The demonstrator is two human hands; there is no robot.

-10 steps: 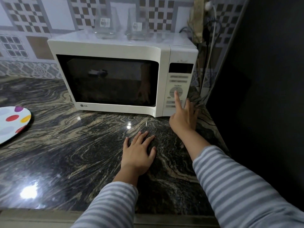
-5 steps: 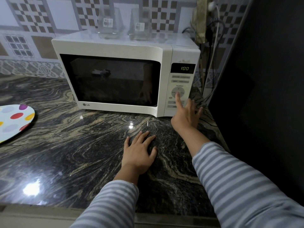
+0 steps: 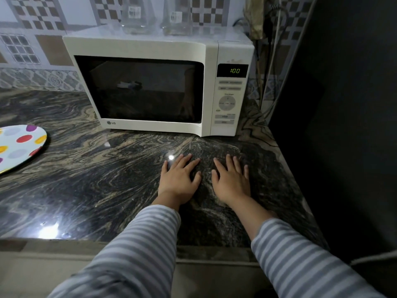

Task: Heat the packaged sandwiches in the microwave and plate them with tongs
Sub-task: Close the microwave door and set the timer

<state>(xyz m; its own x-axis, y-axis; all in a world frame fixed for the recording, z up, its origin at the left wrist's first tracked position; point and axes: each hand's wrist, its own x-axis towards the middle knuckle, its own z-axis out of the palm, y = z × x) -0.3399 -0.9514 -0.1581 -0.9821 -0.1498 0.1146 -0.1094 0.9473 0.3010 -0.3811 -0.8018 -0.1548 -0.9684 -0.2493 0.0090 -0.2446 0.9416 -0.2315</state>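
Withdrawn from the microwave (image 3: 159, 82), right hand (image 3: 231, 181) joins left hand (image 3: 179, 179), both flat, empty-gripped on marbled counter (image 3: 86, 179)

Items counted: one white microwave (image 3: 150, 82), door closed, with one lit display (image 3: 232, 70) on its panel. Two clear glass containers (image 3: 137, 16) (image 3: 177, 17) stand on its top. One spotted plate (image 3: 17, 147) lies on the table (image 3: 96, 179). Two hands are present: one left hand (image 3: 179, 181) and one right hand (image 3: 231, 182). Two striped sleeves (image 3: 139, 244) (image 3: 300, 259).
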